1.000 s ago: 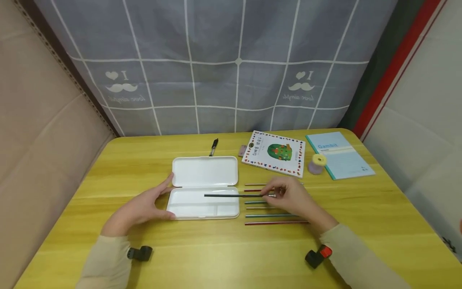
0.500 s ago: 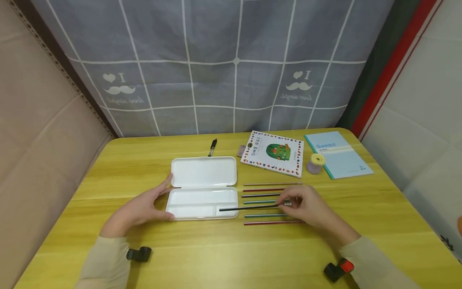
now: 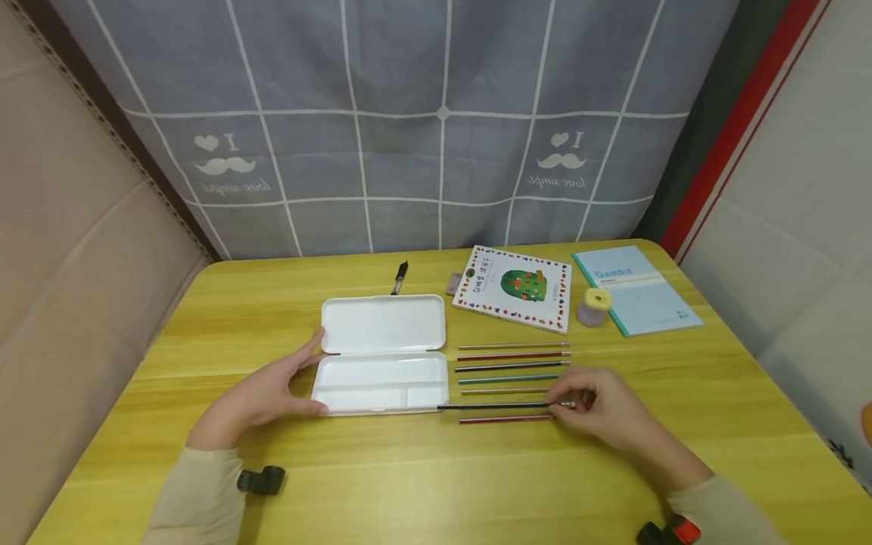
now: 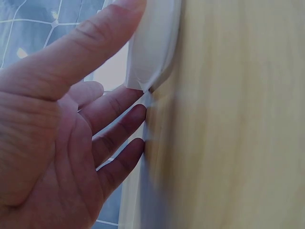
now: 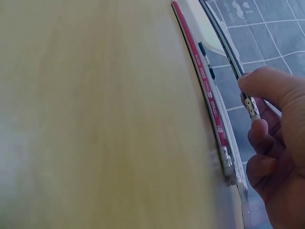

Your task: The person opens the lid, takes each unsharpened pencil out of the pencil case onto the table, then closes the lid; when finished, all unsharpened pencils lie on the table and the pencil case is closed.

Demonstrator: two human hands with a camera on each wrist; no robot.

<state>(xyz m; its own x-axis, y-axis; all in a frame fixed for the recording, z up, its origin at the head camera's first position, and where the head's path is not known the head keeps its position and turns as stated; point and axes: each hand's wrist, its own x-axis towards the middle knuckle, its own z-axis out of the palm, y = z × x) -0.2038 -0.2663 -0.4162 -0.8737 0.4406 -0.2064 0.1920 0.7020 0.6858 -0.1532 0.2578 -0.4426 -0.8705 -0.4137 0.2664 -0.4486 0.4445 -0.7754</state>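
Observation:
A white pencil case (image 3: 384, 324) lies opened flat, its tray showing divided compartments. My left hand (image 3: 272, 393) rests at the case's left end, thumb at the front corner and fingers spread towards the hinge; the left wrist view shows these fingers nearly straight. With thumb and fingertips my right hand (image 3: 606, 409) pinches a dark pencil (image 3: 490, 407) near its metal-banded eraser end. Its far tip reaches the case's right front corner. It passes over the row of pencils, just behind a red pencil (image 3: 504, 419). Farther back are a black pencil (image 3: 511, 367) and a green pencil (image 3: 507, 379).
Behind the pencils lie a picture book (image 3: 514, 291) and a pale blue notebook (image 3: 640, 291). Between them stands a yellow-topped purple container (image 3: 594, 307). A black pen (image 3: 400, 278) lies behind the case. A patterned grey curtain (image 3: 388, 151) hangs beyond the table.
My right hand has carried the dark pencil from over the case rightwards and towards me, to the front of the pencil row. The left hand stays at the case.

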